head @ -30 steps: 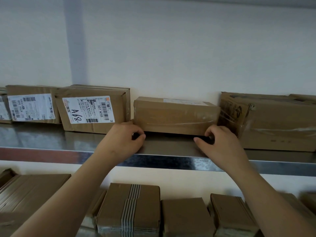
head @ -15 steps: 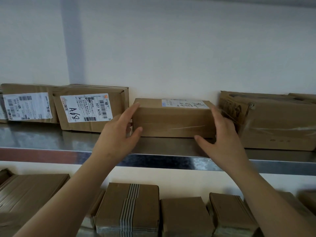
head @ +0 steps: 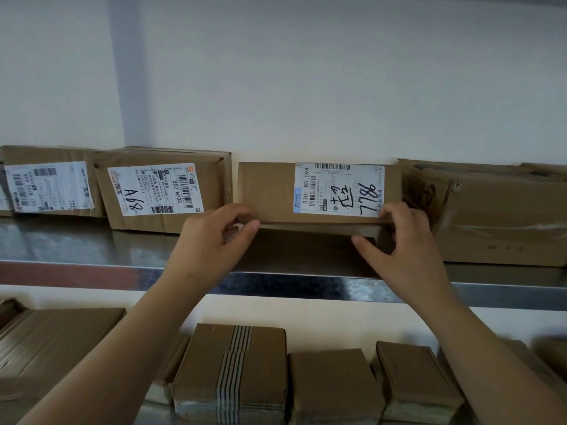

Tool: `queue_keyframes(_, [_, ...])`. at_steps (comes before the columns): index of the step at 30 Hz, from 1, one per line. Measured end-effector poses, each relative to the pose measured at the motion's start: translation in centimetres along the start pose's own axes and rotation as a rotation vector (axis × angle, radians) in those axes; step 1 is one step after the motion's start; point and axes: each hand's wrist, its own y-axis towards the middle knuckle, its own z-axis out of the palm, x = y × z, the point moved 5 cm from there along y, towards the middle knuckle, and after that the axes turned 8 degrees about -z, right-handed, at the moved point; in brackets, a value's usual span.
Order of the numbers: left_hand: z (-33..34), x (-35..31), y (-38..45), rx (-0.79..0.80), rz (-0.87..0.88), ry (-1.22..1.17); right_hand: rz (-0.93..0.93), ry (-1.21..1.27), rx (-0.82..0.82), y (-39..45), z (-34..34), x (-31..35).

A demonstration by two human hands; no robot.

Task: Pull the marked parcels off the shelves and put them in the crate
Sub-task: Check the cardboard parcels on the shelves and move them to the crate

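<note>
A brown cardboard parcel (head: 267, 191) stands tipped toward me on the metal shelf (head: 76, 246), its white label with black handwriting now facing me. My left hand (head: 211, 237) pinches its lower left edge between thumb and fingers. My right hand (head: 405, 243) grips its lower right edge, just under the label. To its left leans another parcel marked "A68" (head: 159, 191). No crate is in view.
A further labelled parcel (head: 49, 185) sits at the far left, and a large taped box (head: 497, 219) close on the right. Below the shelf, several brown boxes (head: 233, 369) are packed side by side. A white wall rises behind.
The parcel lay flat with its label on top; both hands have tilted it up and forward, so the label faces me. The hands moved from its sides to its lower edge.
</note>
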Motion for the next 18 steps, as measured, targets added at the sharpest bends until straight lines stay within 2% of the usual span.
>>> queue_keyframes(6, [0.2, 0.4, 0.3, 0.011, -0.021, 0.019, 0.021, -0.027, 0.072, 0.0, 0.3, 0.0])
queue_keyframes(9, [0.2, 0.8, 0.4, 0.007, -0.041, 0.007, -0.017, 0.011, 0.030, 0.1, 0.1, 0.4])
queue_keyframes(12, [-0.3, 0.6, 0.3, -0.056, 0.032, -0.033, -0.008, 0.096, -0.046, -0.2, -0.4, 0.6])
queue_keyframes(18, [-1.1, 0.1, -0.3, -0.140, 0.198, -0.188, 0.104, 0.105, 0.036, -0.3, -0.3, 0.2])
